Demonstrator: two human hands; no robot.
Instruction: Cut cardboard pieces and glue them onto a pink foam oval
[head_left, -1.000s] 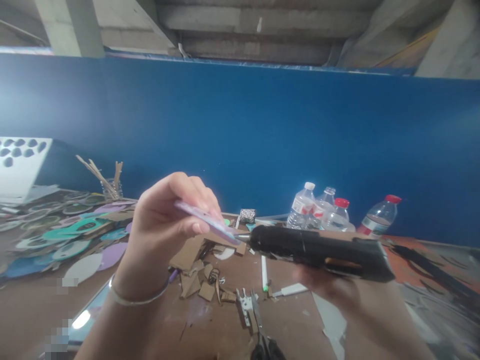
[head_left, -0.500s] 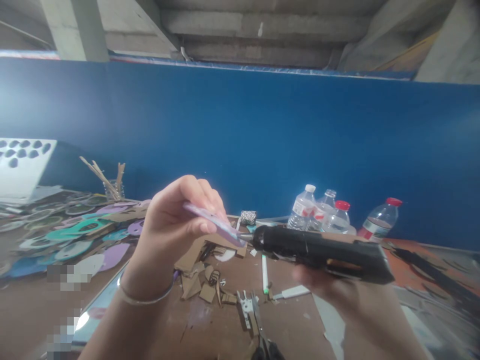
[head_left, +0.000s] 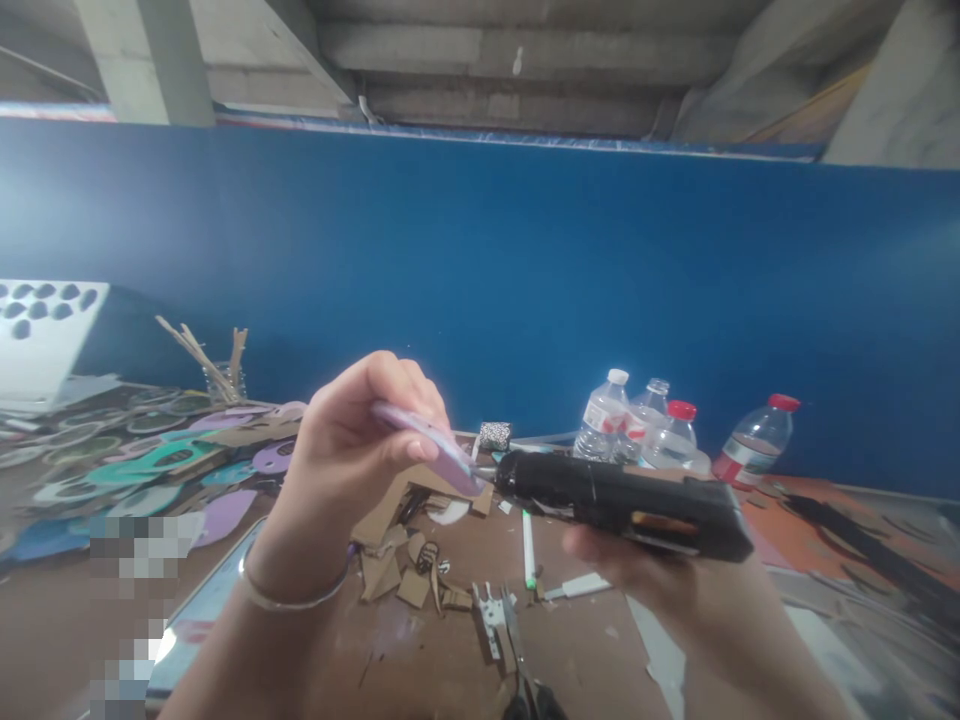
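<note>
The left hand is raised above the table, its grip closed on a thin lilac cutout, which is pinched between thumb and fingers and slants down to the right. A silver bangle circles that wrist. The right hand comes in from the lower right, its grip wrapped from below around a black glue gun held nearly level. The gun's metal nozzle points left and meets the lower right end of the cutout, so both things hang in mid-air over the middle of the table, in front of a blue wall. Below them lie brown cardboard scraps, a white pen with a green tip, a small white metal piece, and scissors at the bottom edge. A patterned roll sits just behind the nozzle. Four water bottles stand against the wall to the right, two with red caps. To the left, a heap of coloured shapes in teal, lilac and white spreads over the table, with a jar of sticks behind it and a white sheet with oval holes at the far left edge.
</note>
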